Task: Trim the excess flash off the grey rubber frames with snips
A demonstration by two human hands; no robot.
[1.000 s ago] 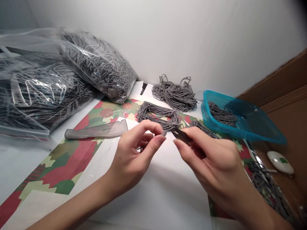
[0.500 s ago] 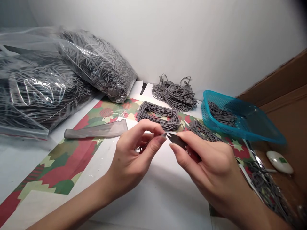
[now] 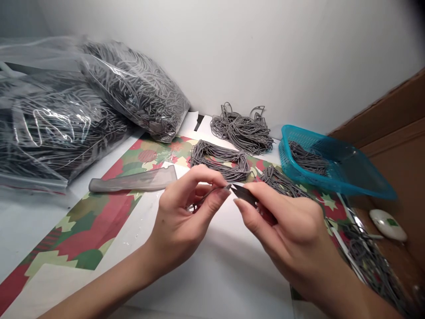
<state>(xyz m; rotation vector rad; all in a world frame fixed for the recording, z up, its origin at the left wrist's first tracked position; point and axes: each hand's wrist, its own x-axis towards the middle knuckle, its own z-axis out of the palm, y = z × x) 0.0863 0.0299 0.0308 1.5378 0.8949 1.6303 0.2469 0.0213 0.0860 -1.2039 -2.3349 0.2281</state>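
My left hand (image 3: 191, 212) pinches a thin grey cord (image 3: 204, 198) between thumb and forefinger. One end just shows at the fingertips, and part of the cord loops under the palm. In my right hand (image 3: 285, 221) is a pair of small dark snips (image 3: 245, 194), gripped between thumb and fingers with its pointed tips toward the left. Those tips sit right at the cord's end; whether they touch it I cannot tell. The handle is mostly hidden by my fingers. Behind the hands lie a rectangular ring of grey cords (image 3: 219, 161) and a smaller bundle (image 3: 282, 181).
Clear bags (image 3: 139, 88) stuffed with grey cords fill the left. A larger cord pile (image 3: 242, 130) rests by the wall. The blue basket (image 3: 352, 177) at right holds more cords. A translucent grey strip (image 3: 136, 180) lies left, a white mouse-shaped object (image 3: 388, 225) right.
The snips' tips have drawn slightly closer together at the cord's end. Both hands stay almost in the same place.
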